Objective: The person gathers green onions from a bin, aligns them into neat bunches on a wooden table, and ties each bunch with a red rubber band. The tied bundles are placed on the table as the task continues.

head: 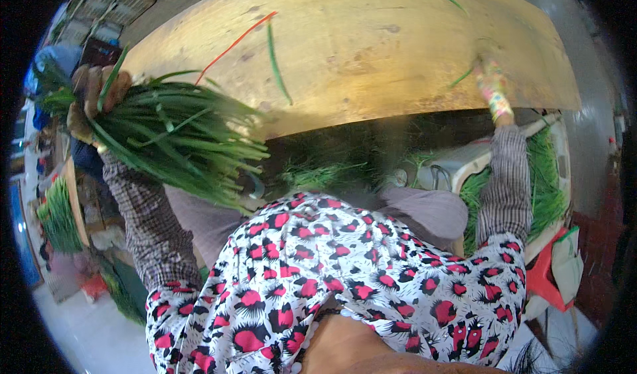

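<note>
My left hand (pixel 97 95) is closed around a thick bunch of long green leafy stalks (pixel 184 130), which looks like Chinese chives. The bunch is raised at the left, its pale cut ends pointing right. Over the right part of the wooden table (pixel 348 50) is my right hand (pixel 485 65), blurred, with a patterned band at the wrist; its fingers cannot be made out. Beside it lies a short green leaf (pixel 462 77). A red tie strip (pixel 234 45) and a single green leaf (pixel 273 60) lie on the tabletop, nearer the bunch.
A white container (pixel 562 175) of green stalks stands under my right forearm. Loose greens (pixel 318 175) lie below the table's near edge. At the right is a red stool (pixel 547 279). More bundled greens (pixel 59 215) stand at the left, near a person in blue (pixel 59 60).
</note>
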`<move>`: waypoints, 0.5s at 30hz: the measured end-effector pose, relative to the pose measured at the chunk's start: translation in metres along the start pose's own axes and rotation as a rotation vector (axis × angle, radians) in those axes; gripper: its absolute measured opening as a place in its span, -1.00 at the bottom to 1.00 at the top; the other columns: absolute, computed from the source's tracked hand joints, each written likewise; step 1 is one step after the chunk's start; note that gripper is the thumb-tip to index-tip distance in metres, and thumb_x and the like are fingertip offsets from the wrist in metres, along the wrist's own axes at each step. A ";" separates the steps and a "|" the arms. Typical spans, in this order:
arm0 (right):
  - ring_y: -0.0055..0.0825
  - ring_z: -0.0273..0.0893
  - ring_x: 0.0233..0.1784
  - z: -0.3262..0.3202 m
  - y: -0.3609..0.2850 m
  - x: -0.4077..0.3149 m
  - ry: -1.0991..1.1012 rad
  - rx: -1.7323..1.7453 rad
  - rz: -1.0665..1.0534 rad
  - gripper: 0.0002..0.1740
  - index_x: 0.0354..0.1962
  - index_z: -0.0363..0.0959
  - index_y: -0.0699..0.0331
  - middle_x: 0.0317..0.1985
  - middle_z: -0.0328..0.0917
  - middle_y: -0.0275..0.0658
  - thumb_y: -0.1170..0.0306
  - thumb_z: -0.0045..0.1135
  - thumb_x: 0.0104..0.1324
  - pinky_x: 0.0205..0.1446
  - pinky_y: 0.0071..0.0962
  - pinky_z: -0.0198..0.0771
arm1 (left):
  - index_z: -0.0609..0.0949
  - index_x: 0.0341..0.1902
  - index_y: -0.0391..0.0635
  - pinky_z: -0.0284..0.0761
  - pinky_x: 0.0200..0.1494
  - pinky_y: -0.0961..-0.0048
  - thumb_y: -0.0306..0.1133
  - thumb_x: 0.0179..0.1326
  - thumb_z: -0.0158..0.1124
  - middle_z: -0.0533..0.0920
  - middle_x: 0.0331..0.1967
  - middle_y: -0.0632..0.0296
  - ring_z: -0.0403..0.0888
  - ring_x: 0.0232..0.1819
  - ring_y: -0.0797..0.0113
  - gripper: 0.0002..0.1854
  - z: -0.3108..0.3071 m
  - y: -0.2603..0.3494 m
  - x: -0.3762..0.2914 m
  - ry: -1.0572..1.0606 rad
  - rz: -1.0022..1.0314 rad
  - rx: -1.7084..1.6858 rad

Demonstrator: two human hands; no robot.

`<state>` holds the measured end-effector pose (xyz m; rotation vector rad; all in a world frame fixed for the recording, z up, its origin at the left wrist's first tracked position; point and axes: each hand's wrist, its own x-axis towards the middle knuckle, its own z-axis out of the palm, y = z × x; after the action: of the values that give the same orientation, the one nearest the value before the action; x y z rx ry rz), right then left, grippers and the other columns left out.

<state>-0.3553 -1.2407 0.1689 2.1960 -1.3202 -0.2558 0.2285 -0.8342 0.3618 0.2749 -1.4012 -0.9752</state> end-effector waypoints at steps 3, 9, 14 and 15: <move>-0.23 0.26 0.28 -0.052 -0.098 -0.050 0.242 0.810 -0.555 -0.50 0.13 0.30 0.22 0.20 0.29 -0.12 0.40 0.02 0.20 0.27 -0.23 0.26 | 0.44 -0.17 0.06 0.20 -0.28 0.58 -0.14 0.13 0.28 0.49 -0.55 0.61 0.39 -0.40 0.59 -0.71 -0.002 -0.001 -0.001 0.002 0.022 -0.059; -0.19 0.46 0.06 -0.192 -0.223 -0.073 0.359 1.402 -0.986 -0.68 -0.06 0.47 0.13 -0.03 0.51 -0.17 0.41 0.13 0.18 0.15 -0.19 0.35 | 0.48 -0.07 -0.04 0.40 -0.23 0.60 -0.17 0.09 0.25 0.60 -0.43 0.56 0.50 -0.34 0.58 -0.64 -0.021 -0.019 -0.009 0.068 0.254 -0.244; -0.17 0.48 -0.01 -0.192 -0.312 -0.004 0.538 1.063 -0.785 -0.66 -0.04 0.45 0.16 -0.05 0.49 -0.17 0.42 0.07 0.20 0.03 -0.27 0.45 | 0.50 -0.08 -0.03 0.27 -0.18 0.50 -0.19 0.20 0.18 0.53 -0.44 0.51 0.44 -0.32 0.47 -0.72 -0.036 -0.039 -0.018 0.081 0.268 -0.392; -0.17 0.49 -0.04 -0.181 -0.319 -0.009 0.466 1.061 -0.796 -0.68 -0.07 0.44 0.17 -0.08 0.48 -0.17 0.41 0.07 0.18 -0.01 -0.27 0.46 | 0.50 -0.08 -0.04 0.27 -0.18 0.49 -0.18 0.21 0.18 0.53 -0.43 0.50 0.44 -0.31 0.46 -0.72 -0.039 -0.044 -0.017 0.064 0.255 -0.393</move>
<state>-0.0417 -1.0531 0.1416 3.2660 -0.2121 0.8169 0.2483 -0.8630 0.3115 -0.1610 -1.1244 -0.9948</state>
